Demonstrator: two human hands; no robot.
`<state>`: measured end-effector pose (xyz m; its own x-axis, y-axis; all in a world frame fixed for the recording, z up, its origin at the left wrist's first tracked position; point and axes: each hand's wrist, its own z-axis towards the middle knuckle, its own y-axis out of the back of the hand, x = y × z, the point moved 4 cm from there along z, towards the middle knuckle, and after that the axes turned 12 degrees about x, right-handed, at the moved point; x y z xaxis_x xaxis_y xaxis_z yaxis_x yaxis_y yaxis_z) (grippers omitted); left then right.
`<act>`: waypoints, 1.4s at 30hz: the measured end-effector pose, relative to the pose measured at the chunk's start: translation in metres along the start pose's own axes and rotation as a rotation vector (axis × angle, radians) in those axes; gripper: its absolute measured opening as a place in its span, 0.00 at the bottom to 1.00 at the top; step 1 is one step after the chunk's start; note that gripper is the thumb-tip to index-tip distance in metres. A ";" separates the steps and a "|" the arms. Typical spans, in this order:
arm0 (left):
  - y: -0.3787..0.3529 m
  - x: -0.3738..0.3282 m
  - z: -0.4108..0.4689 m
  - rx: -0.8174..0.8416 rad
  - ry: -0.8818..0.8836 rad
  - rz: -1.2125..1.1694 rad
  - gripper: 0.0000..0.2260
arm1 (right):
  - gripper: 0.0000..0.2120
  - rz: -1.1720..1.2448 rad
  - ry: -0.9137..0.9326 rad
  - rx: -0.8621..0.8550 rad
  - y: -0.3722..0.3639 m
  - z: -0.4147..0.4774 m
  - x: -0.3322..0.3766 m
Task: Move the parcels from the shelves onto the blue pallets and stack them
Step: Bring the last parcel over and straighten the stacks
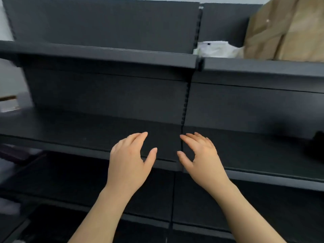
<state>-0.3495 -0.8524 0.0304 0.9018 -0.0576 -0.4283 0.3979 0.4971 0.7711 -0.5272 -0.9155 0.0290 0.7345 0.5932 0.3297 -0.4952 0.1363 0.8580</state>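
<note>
Two bare hands reach forward at the lower centre of the frame, the left hand (130,161) and right hand (201,158) side by side, apart, palms down, each grip released with fingers spread and nothing in them. They hover before the front edge of the dark middle shelf (87,130), near the slotted upright (184,109). At the upper right, on the top shelf (263,67), a brown parcel (287,30) stands with a white parcel (215,49) just beside it on its left. The view is motion-blurred.
</note>
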 end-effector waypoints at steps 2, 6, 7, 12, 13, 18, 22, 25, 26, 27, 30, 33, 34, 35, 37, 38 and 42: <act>-0.035 -0.055 -0.006 0.054 -0.063 -0.052 0.22 | 0.23 -0.044 -0.080 -0.021 0.032 -0.038 -0.049; -0.093 -0.157 -0.015 0.149 -0.168 -0.170 0.23 | 0.24 -0.120 -0.245 -0.053 0.094 -0.112 -0.135; -0.105 -0.181 -0.016 0.176 -0.191 -0.195 0.23 | 0.24 -0.136 -0.285 -0.063 0.109 -0.129 -0.153; -0.154 -0.284 -0.014 0.302 -0.283 -0.268 0.25 | 0.24 -0.166 -0.472 -0.128 0.178 -0.193 -0.232; -0.163 -0.302 -0.011 0.329 -0.297 -0.278 0.26 | 0.24 -0.167 -0.508 -0.140 0.190 -0.203 -0.246; -0.207 -0.379 0.012 0.436 -0.339 -0.322 0.29 | 0.25 -0.117 -0.655 -0.184 0.233 -0.231 -0.322; -0.248 -0.423 0.044 0.487 -0.328 -0.375 0.32 | 0.24 -0.096 -0.703 -0.215 0.258 -0.224 -0.380; -0.283 -0.451 0.072 0.570 -0.282 -0.426 0.35 | 0.27 -0.057 -0.730 -0.214 0.272 -0.205 -0.429; -0.294 -0.459 0.082 0.592 -0.266 -0.441 0.36 | 0.28 -0.033 -0.734 -0.213 0.276 -0.197 -0.446; -0.304 -0.467 0.090 0.612 -0.250 -0.452 0.37 | 0.28 0.000 -0.739 -0.214 0.279 -0.189 -0.461; -0.335 -0.487 0.112 0.687 -0.217 -0.457 0.41 | 0.30 0.080 -0.747 -0.198 0.282 -0.166 -0.501; -0.365 -0.502 0.127 0.766 -0.197 -0.454 0.45 | 0.33 0.176 -0.728 -0.130 0.274 -0.147 -0.530; -0.372 -0.505 0.131 0.783 -0.187 -0.453 0.45 | 0.33 0.206 -0.718 -0.111 0.271 -0.142 -0.538; -0.379 -0.508 0.134 0.794 -0.177 -0.454 0.46 | 0.34 0.232 -0.704 -0.091 0.268 -0.137 -0.545; -0.390 -0.512 0.138 0.808 -0.159 -0.461 0.47 | 0.33 0.283 -0.666 -0.044 0.261 -0.130 -0.554; -0.395 -0.513 0.139 0.817 -0.149 -0.464 0.47 | 0.33 0.316 -0.644 -0.022 0.259 -0.127 -0.557; -0.404 -0.518 0.137 0.811 -0.107 -0.501 0.47 | 0.27 0.398 -0.545 0.038 0.256 -0.122 -0.561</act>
<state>-0.9542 -1.1425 0.0050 0.5897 -0.1991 -0.7827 0.7009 -0.3554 0.6184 -1.1229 -1.1160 0.0160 0.6338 0.1060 0.7662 -0.7669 -0.0435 0.6403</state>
